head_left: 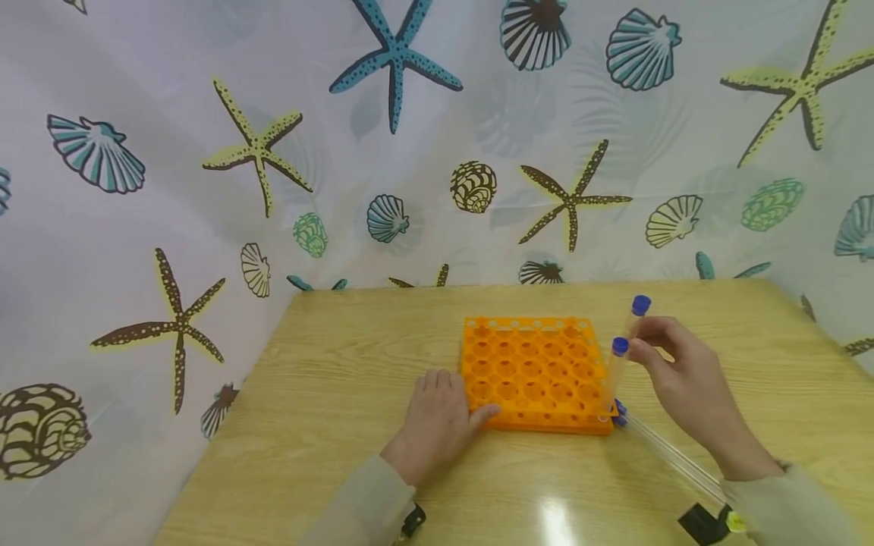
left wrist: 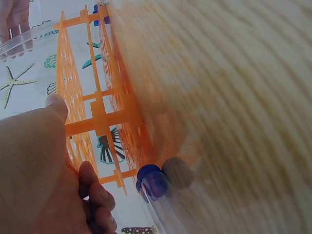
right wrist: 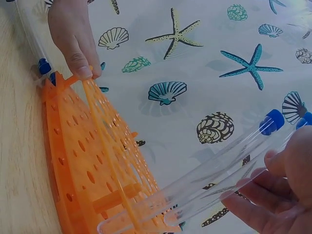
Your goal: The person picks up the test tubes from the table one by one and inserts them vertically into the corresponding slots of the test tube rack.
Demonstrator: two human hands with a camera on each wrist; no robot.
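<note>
My right hand (head_left: 683, 371) holds two clear test tubes (right wrist: 195, 170) with blue caps, close together and slanted. Their lower ends overlap the right end of an orange test tube rack (head_left: 532, 371) in the head view. My left hand (head_left: 437, 417) grips the rack's near left corner, its thumb on the front edge and its fingers along the left side. In the left wrist view, the fingertips (left wrist: 100, 195) curl at the rack's end. The rack has rows of round holes.
Capped tubes (head_left: 672, 455) lie on the wooden table (head_left: 328, 425) right of the rack. Another blue-capped tube (left wrist: 156, 187) lies by the rack's left end, under my left hand. A white curtain (head_left: 423, 174) printed with shells and starfish stands behind and beside the table.
</note>
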